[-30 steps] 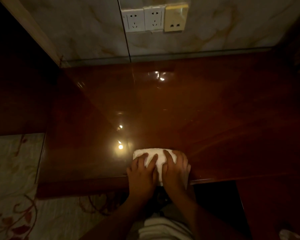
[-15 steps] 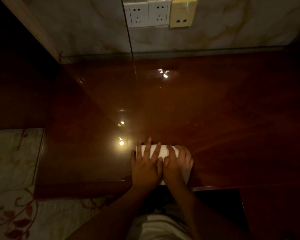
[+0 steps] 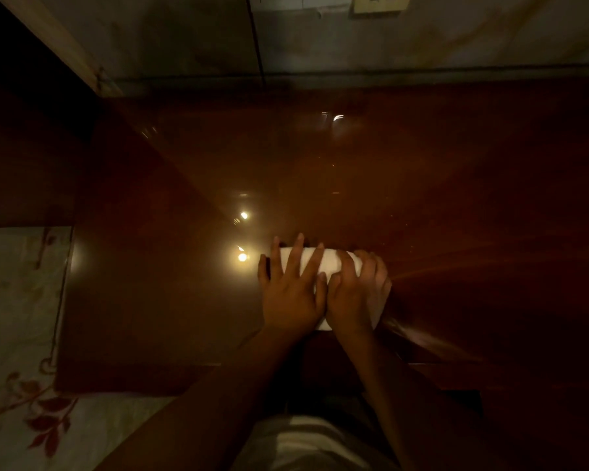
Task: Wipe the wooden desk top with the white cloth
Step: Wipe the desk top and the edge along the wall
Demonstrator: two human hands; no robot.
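Viewing a dim scene from the head camera, I note the glossy reddish-brown wooden tabletop (image 3: 422, 198) filling most of the frame, its surface carrying several small bright light reflections just left of the hands. Behind it runs a pale marbled wall (image 3: 456, 39), with the lower edges of a socket plate (image 3: 380, 3) cut off at the top of the frame. At lower left, beside the tabletop's left edge, lies a light floor (image 3: 11, 334) patterned with red leaf motifs. The person's two forearms enter from the bottom centre and converge on the near-middle part of the tabletop, a little in from its front edge. The white cloth (image 3: 327, 261), folded into a compact pad, lies flat on the tabletop under both hands; I can see its far strip between the fingers and a small corner below the palms. The left hand (image 3: 291, 295) rests palm-down on the cloth's left half, fingers extended and spread, tips reaching the cloth's far edge. The right hand (image 3: 354, 294) sits touching the left one, covering the cloth's right half, its fingers curled down over the far right edge of the cloth, pressing rather than pinching it. Image is motion-blurred at right.
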